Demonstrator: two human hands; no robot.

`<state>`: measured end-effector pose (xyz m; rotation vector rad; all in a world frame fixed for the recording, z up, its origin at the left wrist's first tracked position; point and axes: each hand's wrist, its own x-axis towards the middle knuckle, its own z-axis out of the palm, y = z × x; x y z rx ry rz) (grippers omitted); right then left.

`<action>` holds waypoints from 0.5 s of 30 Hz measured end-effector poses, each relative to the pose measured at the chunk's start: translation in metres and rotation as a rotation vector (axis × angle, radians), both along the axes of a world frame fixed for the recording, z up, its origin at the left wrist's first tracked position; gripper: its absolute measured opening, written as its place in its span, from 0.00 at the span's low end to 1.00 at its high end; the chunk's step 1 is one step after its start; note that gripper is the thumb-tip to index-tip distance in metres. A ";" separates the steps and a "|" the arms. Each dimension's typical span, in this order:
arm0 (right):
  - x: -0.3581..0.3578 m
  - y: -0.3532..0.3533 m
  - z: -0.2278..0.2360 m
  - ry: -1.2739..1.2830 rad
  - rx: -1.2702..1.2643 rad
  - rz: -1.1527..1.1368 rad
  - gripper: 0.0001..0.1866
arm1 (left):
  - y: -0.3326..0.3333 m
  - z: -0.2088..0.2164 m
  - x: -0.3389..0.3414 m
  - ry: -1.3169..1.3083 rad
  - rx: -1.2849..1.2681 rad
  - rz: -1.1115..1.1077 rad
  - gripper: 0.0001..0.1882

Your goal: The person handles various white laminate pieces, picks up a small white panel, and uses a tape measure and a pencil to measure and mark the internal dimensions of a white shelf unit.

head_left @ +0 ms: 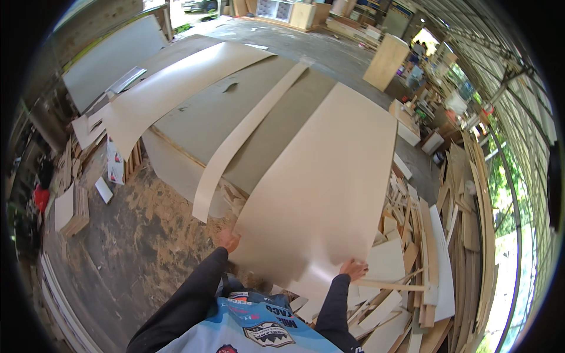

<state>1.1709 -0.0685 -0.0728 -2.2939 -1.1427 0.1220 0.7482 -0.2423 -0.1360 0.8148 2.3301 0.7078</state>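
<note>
A large, thin beige laminate sheet point(318, 170) lies over the right part of a grey-topped work table point(203, 109), its near end hanging over the table's edge towards my body. My left hand point(228, 238) is closed on the sheet's left edge near its front corner. On the near right edge, my right hand point(354, 269) grips the same sheet with curled fingers; its thumb is hidden. Left of the sheet runs a long narrow laminate strip point(241, 135), with one end drooping off the table. A wide curved laminate sheet point(176, 79) covers the table's far left side.
Wood offcuts point(382, 312) are heaped at my right, beside long upright boards point(471, 217). Sawdust point(159, 217) covers the floor at left, near a stack of small panels point(72, 209). A large white board point(115, 62) leans at the far left. Cabinets point(282, 13) stand behind.
</note>
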 end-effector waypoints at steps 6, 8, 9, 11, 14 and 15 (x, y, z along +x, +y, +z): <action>-0.109 -0.062 -0.004 -0.135 0.359 0.284 0.22 | -0.113 -0.052 -0.038 -0.127 0.121 0.056 0.20; -0.155 -0.067 -0.016 0.028 0.347 0.539 0.22 | -0.146 -0.054 -0.047 -0.165 0.046 0.278 0.20; -0.192 -0.068 -0.022 0.080 0.414 0.726 0.19 | -0.184 -0.084 -0.068 -0.213 0.031 0.338 0.20; -0.266 -0.071 -0.019 0.310 0.279 0.939 0.13 | -0.240 -0.115 -0.100 -0.305 -0.043 0.434 0.20; -0.390 -0.077 -0.003 0.583 0.066 1.063 0.13 | -0.342 -0.146 -0.145 -0.365 -0.053 0.503 0.18; -0.417 -0.067 -0.011 0.517 0.055 1.007 0.14 | -0.349 -0.137 -0.154 -0.484 -0.013 0.575 0.17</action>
